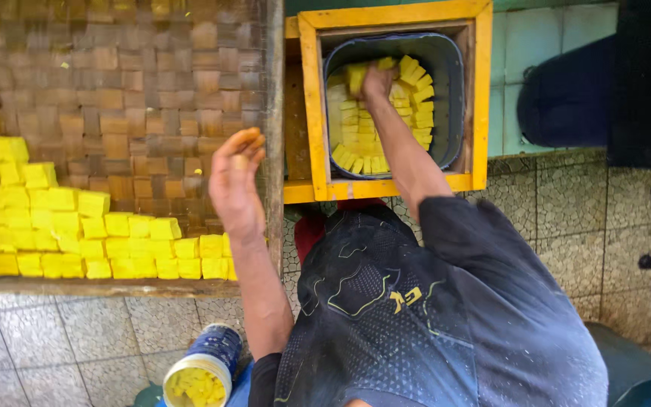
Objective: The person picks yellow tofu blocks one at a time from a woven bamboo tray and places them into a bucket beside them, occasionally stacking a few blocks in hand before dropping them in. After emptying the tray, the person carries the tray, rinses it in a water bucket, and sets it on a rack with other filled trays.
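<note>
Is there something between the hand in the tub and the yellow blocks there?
No. The right hand is already down among the yellow blocks in the grey tub, touching them. The left hand is raised over the woven tray.

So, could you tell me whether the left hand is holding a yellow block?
No, the left hand is empty above the tray; the right hand reaches into the tub.
</note>
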